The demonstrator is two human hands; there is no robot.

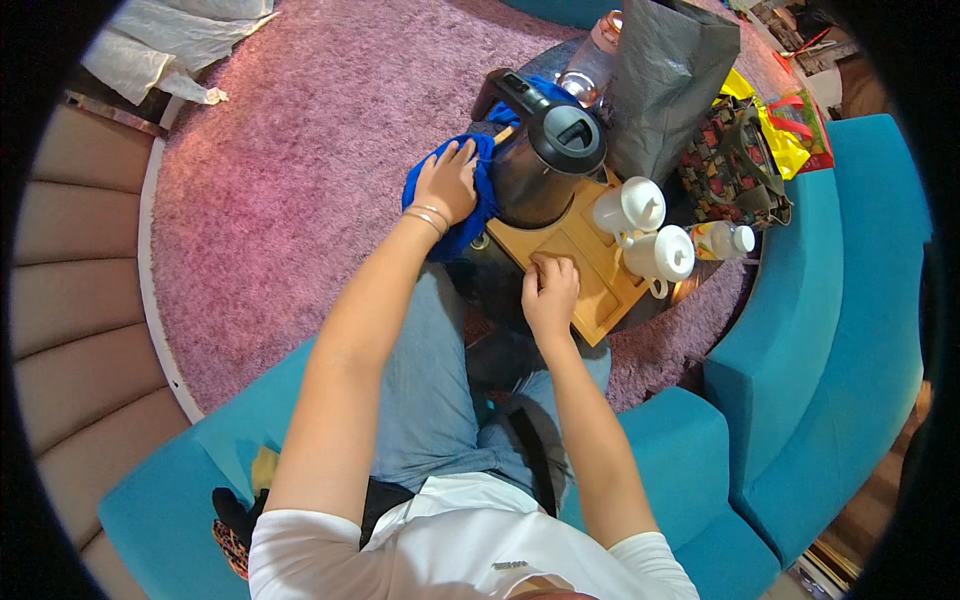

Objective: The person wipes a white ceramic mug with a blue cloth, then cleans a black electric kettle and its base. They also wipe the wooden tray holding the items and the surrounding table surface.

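Note:
My left hand (448,184) is pressed over a bunched blue cloth (450,244) beside an electric kettle (531,184). This kettle is dark, with a black handle and lid, and stands upright at the far end of a wooden tray (604,281). Over the tray's near edge sits my right hand (553,289), its fingers curled; whether they pinch the edge is hidden. Two white lidded cups, one farther back (626,206) and one nearer (658,253), stand along the tray's right side.
Behind the kettle are a clear bottle (589,64) with a pink top and a grey bag (667,82). A small white-capped bottle (721,241) and a patterned bag (727,165) are at the right. A turquoise curved sofa (795,300) and pink carpet (300,187) surround the dark table.

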